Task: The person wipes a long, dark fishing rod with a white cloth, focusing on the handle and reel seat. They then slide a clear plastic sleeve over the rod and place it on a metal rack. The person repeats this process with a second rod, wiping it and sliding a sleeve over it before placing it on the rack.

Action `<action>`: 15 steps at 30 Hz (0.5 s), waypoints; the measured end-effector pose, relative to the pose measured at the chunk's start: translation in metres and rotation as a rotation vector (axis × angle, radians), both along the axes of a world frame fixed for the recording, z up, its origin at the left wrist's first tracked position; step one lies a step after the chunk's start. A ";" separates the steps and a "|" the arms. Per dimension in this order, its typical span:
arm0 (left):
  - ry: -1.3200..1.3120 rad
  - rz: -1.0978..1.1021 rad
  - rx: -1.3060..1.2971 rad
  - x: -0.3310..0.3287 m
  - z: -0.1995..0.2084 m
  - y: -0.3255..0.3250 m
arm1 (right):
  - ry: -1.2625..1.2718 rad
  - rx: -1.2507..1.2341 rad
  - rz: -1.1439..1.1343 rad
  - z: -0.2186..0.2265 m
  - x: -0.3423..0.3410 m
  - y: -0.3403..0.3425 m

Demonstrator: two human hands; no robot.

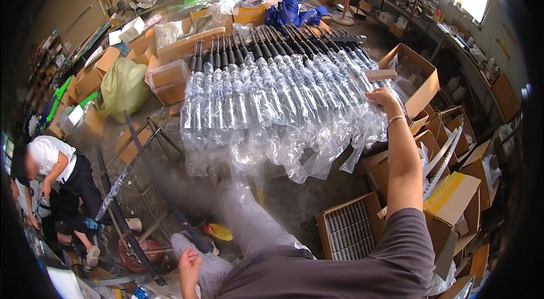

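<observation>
A row of long rods with black grips [263, 50], each in a clear plastic sleeve [249, 103], lies side by side across a low stand ahead of me, with the loose sleeve ends hanging toward me. My right hand [383, 98] reaches to the row's right end, its fingers closed on the plastic-wrapped rod there. Just beyond the fingers is a small wooden bar [379, 75]. Down by my thigh, my left hand [190, 265] has loosely bent fingers that stand apart, and nothing shows in it.
An open carton [416, 81] holding plastic stands against the row's right end. By my right side sits a box of grey tubes [352, 231]. To my left are a metal frame [113, 191] and a crouching person [54, 169]. A yellow bottle [219, 231] lies near my foot.
</observation>
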State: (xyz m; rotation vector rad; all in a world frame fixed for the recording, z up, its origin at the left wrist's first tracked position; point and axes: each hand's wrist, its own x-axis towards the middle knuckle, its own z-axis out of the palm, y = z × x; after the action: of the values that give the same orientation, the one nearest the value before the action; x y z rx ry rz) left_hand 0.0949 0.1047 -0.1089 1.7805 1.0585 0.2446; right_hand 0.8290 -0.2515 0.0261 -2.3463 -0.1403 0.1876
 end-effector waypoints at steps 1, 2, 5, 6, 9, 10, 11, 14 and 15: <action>0.011 0.001 0.003 0.000 0.000 -0.001 | 0.032 0.041 -0.022 -0.005 0.001 0.000; 0.017 0.000 0.006 0.000 0.000 -0.001 | 0.065 0.082 -0.045 -0.009 0.002 0.000; 0.034 -0.001 0.017 -0.002 0.000 -0.004 | 0.082 0.168 -0.040 -0.014 0.005 -0.005; 0.037 -0.001 0.023 -0.003 0.000 -0.005 | 0.084 0.191 -0.027 -0.016 0.005 -0.006; 0.052 -0.008 0.031 -0.005 -0.007 -0.005 | 0.115 0.168 -0.068 -0.004 -0.011 0.009; 0.055 -0.017 0.040 -0.004 -0.007 -0.004 | 0.135 0.192 -0.068 -0.006 -0.010 0.005; 0.055 -0.021 0.044 -0.003 -0.007 -0.004 | 0.155 0.216 -0.068 -0.010 -0.007 -0.001; 0.063 -0.019 0.041 0.002 -0.001 -0.005 | 0.208 0.294 -0.088 -0.013 -0.009 -0.007; 0.071 -0.016 0.031 0.004 0.001 -0.005 | 0.224 0.322 -0.097 -0.014 -0.011 -0.008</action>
State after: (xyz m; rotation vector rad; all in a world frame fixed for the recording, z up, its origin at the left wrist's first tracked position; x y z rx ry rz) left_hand 0.0987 0.0994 -0.1081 1.8369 1.0955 0.1902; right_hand 0.8176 -0.2592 0.0125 -1.9914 0.0510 0.3515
